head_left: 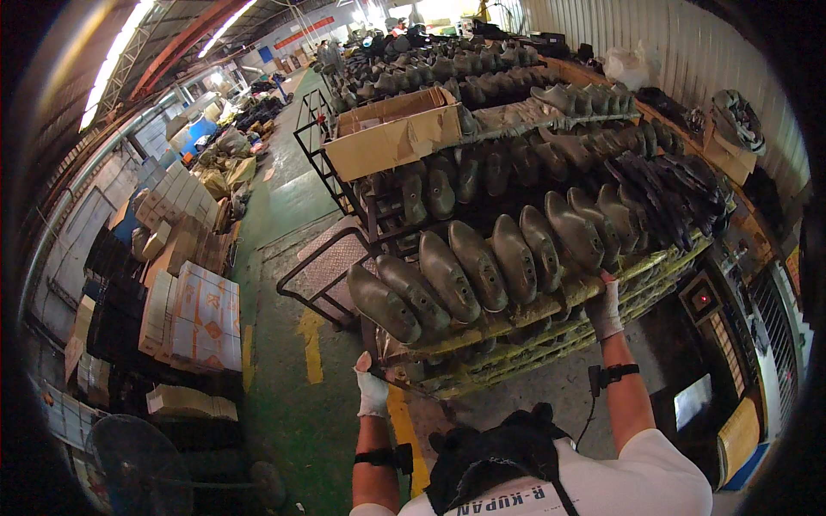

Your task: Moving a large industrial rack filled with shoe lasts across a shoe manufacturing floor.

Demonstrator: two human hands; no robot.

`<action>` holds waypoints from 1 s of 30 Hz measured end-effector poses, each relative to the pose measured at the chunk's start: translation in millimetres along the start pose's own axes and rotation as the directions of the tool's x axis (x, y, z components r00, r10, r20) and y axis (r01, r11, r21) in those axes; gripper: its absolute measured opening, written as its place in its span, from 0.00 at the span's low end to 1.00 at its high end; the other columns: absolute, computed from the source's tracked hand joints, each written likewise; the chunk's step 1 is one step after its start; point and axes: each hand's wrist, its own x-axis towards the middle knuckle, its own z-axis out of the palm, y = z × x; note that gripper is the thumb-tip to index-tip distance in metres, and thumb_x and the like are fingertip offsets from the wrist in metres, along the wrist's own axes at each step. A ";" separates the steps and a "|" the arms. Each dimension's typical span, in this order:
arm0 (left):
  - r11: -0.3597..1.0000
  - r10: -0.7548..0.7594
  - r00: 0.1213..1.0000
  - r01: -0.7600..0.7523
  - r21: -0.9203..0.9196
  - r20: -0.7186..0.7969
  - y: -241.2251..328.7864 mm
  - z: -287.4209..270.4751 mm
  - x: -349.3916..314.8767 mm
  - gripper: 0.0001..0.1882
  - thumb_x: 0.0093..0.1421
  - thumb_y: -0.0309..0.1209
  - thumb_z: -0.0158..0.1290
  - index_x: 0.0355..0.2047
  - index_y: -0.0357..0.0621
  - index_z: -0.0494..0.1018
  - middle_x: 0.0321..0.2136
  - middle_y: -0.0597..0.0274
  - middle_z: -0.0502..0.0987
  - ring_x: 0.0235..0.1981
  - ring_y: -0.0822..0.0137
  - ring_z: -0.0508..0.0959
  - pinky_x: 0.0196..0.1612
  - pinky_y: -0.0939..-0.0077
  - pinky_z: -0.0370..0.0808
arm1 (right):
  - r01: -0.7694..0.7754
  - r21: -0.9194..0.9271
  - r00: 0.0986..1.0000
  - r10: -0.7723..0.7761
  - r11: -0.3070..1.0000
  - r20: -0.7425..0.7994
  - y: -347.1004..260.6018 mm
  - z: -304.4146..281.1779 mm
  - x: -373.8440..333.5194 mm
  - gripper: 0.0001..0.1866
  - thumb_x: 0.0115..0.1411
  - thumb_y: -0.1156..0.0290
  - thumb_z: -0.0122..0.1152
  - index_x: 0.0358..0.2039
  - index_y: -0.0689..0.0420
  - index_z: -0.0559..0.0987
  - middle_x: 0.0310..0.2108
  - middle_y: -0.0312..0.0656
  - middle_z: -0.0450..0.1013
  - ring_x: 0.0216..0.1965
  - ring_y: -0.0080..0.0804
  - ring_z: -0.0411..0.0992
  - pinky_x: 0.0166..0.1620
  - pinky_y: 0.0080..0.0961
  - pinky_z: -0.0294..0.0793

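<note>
A wheeled metal rack (516, 322) stands in front of me, its tiers loaded with rows of dark grey shoe lasts (482, 262). My left hand (372, 389), in a white glove, grips the rack's near left corner. My right hand (606, 308), also gloved, holds the front edge of the top tier, just below the lasts. Black bands sit on both wrists. A black pouch (490, 451) hangs on my chest.
An open cardboard box (391, 133) rests on a rack further back, with more racks of lasts behind. Stacks of cartons (202, 314) line the left of a green floor aisle (292, 404). A fan (138, 464) stands lower left. A machine panel (705, 301) is on the right.
</note>
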 end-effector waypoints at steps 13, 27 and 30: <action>0.999 -0.052 0.984 0.048 -0.025 -0.172 0.1 7.5 -2.5 0.17 0.57 0.45 0.48 0.34 0.43 0.71 0.20 0.64 0.73 0.13 0.68 0.69 0.16 0.75 0.65 | 0.005 0.086 1.000 -0.007 0.996 0.019 -2.2 11.7 -5.2 0.29 0.54 0.53 0.51 0.52 0.59 0.67 0.49 0.45 0.68 0.49 0.39 0.67 0.53 0.36 0.64; 0.999 -0.017 0.997 0.015 -0.035 -0.079 -4.8 -10.6 3.8 0.18 0.55 0.46 0.47 0.32 0.42 0.70 0.19 0.62 0.73 0.11 0.65 0.69 0.13 0.71 0.65 | 0.084 0.066 0.996 -0.086 0.994 0.030 -3.3 16.1 -5.8 0.28 0.56 0.55 0.49 0.52 0.60 0.67 0.48 0.45 0.68 0.48 0.39 0.67 0.52 0.36 0.65; 0.997 -0.044 0.988 0.035 -0.068 -0.146 -11.9 -21.7 9.5 0.21 0.53 0.47 0.47 0.35 0.42 0.70 0.20 0.61 0.74 0.11 0.66 0.70 0.13 0.74 0.66 | 0.079 0.088 0.996 -0.082 0.993 0.034 -0.6 6.4 1.6 0.28 0.54 0.55 0.51 0.51 0.60 0.67 0.46 0.44 0.69 0.48 0.39 0.67 0.52 0.37 0.65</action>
